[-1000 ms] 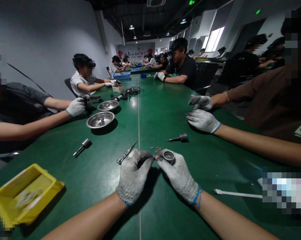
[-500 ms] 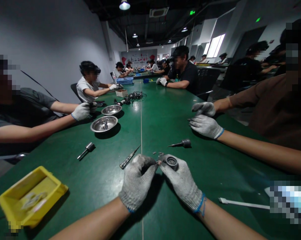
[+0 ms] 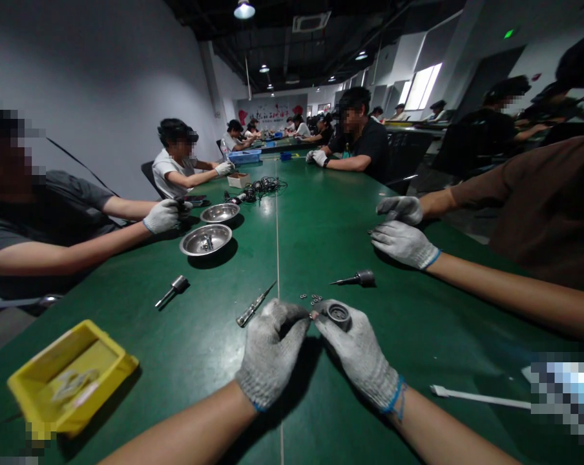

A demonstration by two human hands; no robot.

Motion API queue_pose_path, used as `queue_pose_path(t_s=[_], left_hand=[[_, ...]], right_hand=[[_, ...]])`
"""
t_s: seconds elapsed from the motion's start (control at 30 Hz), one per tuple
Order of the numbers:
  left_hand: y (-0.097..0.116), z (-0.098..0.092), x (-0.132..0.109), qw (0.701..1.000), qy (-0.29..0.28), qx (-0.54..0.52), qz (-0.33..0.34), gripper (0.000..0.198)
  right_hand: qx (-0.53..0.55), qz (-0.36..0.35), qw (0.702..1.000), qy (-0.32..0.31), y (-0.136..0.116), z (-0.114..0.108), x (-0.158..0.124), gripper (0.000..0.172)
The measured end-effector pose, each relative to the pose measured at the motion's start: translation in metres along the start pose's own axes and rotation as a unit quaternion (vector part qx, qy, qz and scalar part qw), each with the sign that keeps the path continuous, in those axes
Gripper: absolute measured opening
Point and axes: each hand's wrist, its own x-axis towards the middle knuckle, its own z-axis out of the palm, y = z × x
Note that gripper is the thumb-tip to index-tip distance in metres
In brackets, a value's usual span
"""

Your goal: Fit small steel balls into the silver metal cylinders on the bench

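My left hand (image 3: 272,355), in a grey-white knit glove, has its thumb and fingertips pinched together near a tiny light piece (image 3: 314,315), too small to name. My right hand (image 3: 362,355), gloved too, is closed around a round dark metal cup-shaped part (image 3: 339,314) whose open face points up. Its thumb and index tips meet the left fingertips at that tiny piece. Just beyond the hands lie several small metal rings (image 3: 316,299). A slim screwdriver (image 3: 256,305) rests beside my left hand, its tip pointing away.
One dark-headed shaft tool (image 3: 364,278) lies at right, another (image 3: 173,290) at left. Steel bowls (image 3: 181,244) stand ahead left, past a yellow bin (image 3: 18,387). A white strip (image 3: 480,396) lies at right. Co-workers' gloved hands (image 3: 403,244) rest on the green table (image 3: 331,219); cables (image 3: 263,187) lie farther off.
The whole view has shifted slightly, so things sit a little farther right in it. Both hands keep the same pinched pose around the small parts.
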Motion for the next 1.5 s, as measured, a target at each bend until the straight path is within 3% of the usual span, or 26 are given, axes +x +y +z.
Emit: queue_pose_path(t_s=[1.5], left_hand=[[0.0012, -0.0002, 0.0012, 1.0, 0.016, -0.011, 0.018, 0.011]], right_hand=[[-0.009, -0.009, 1.0, 0.015, -0.0006, -0.0022, 0.0003, 0.021]])
